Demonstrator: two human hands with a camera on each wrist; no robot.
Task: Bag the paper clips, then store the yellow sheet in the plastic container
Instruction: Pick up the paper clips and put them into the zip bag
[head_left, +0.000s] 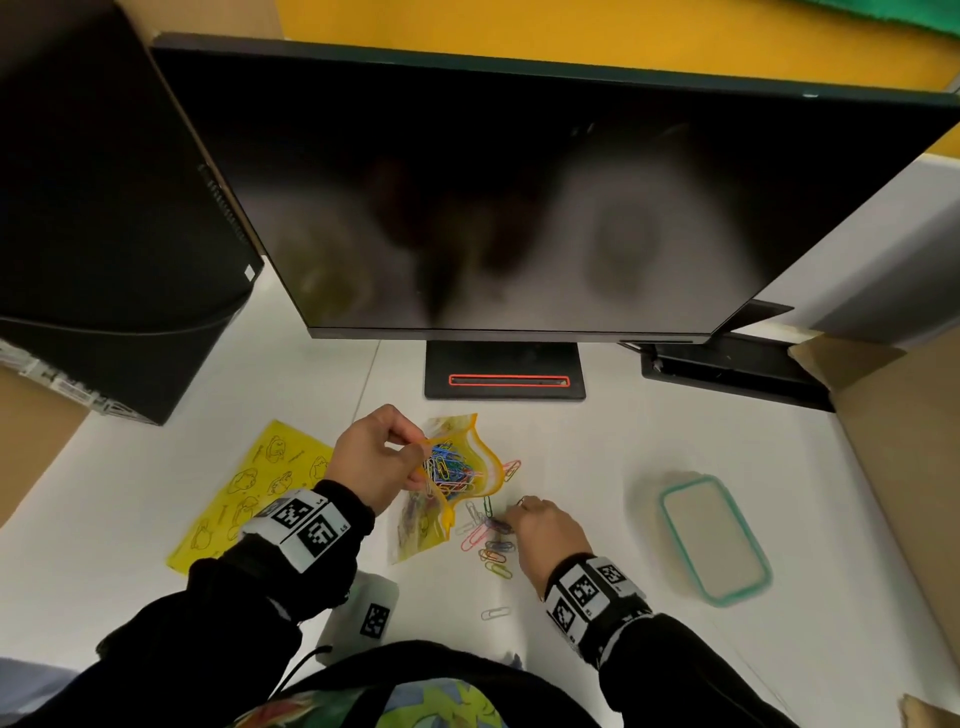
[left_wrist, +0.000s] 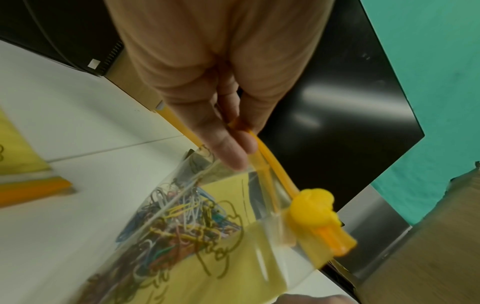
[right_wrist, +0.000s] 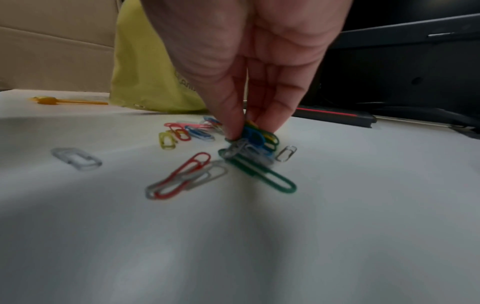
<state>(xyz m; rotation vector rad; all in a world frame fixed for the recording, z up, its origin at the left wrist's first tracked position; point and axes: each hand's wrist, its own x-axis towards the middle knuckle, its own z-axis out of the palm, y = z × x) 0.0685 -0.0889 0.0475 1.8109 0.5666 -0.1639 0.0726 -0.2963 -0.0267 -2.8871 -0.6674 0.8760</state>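
The left hand (head_left: 375, 467) pinches the orange zip rim of a clear, crinkly plastic bag (head_left: 457, 470), mouth held open, bright wire paper clips (right_wrist: 249, 142) heaped inside. The right hand (head_left: 545, 530) pinches loose clips on the smooth white worktop (head_left: 597, 467). The flat yellow sheet (head_left: 249, 488) lies left; the rounded-rectangle plastic container (head_left: 714, 538) lies right.

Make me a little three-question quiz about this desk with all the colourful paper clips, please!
1. True or false: the clear zip bag with the orange rim is empty.
2. What does the left hand pinch? A) the bag's rim B) the yellow printed sheet C) the teal-rimmed plastic container
3. What is the right hand picking at on the white desk?

Key: 1 false, many clips are inside. 2 A. 3 the loose coloured paper clips.
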